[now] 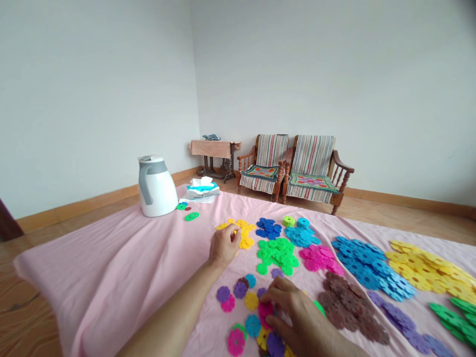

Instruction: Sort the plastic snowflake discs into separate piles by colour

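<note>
My left hand (224, 244) is at the near left edge of a pile of yellow snowflake discs (245, 241). Its fingers are curled and pressed together, and whatever they hold is hidden. My right hand (293, 312) reaches over a loose mix of snowflake discs, thumb and index finger apart at a pink disc (265, 310). Around it lie a blue disc (253, 326), a purple disc (275, 343), a yellow disc (251, 300) and another pink disc (236, 342). Beyond sit a bright green pile (278, 254) and a dark blue pile (268, 228).
Single-colour piles spread rightward: light blue (302, 234), pink (322, 259), brown (349, 307), large blue (366, 260), large yellow (427, 267). A white jug (159, 191) and a tissue box (203, 189) stand at the far left of the pink cloth (122, 258). Two wooden chairs (312, 171) stand behind.
</note>
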Demonstrator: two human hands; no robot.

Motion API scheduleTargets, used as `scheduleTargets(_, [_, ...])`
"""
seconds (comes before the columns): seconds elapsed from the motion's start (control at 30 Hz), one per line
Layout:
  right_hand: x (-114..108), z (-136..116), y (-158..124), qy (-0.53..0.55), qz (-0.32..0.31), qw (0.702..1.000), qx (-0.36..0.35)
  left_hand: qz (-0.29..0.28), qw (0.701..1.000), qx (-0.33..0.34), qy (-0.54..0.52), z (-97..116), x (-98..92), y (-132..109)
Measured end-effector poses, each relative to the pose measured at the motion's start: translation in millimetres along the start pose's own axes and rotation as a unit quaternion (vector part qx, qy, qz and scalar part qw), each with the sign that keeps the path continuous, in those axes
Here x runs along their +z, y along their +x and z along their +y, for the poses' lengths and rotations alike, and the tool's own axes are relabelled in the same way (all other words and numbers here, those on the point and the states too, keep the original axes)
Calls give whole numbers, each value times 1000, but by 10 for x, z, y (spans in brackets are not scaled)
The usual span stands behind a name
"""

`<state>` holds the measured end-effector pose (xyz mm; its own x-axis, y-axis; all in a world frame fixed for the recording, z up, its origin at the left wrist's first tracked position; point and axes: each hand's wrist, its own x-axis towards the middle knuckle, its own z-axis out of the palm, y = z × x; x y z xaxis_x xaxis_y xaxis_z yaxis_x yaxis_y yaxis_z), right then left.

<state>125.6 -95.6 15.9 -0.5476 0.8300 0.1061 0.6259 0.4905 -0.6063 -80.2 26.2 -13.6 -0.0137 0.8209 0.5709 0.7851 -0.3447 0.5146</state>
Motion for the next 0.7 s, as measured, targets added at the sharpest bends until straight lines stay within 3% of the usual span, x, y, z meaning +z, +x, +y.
scheduleTargets(0.1, [68, 24, 12, -38, 27, 999, -14, -4, 1000, 2, -5, 3, -10, 4])
scheduleTargets(0.2, [44, 152, 42, -48, 92, 995, -3, -7, 1000, 2, -1, -7, -10, 6])
scheduleTargets(0.4, [-338, 859, 80, -81, 246, 956, 137, -9, 1000, 1, 9, -35, 15, 9])
scheduleTargets(0.57, [-575, 1311, -13, -107, 282, 933, 196, -7, 1000, 4, 6, -17, 11, 8])
scheduleTargets(0.7, [-632, 1318, -34, -115, 303, 924, 206, -5, 1000, 2, 5, -2, -2, 6])
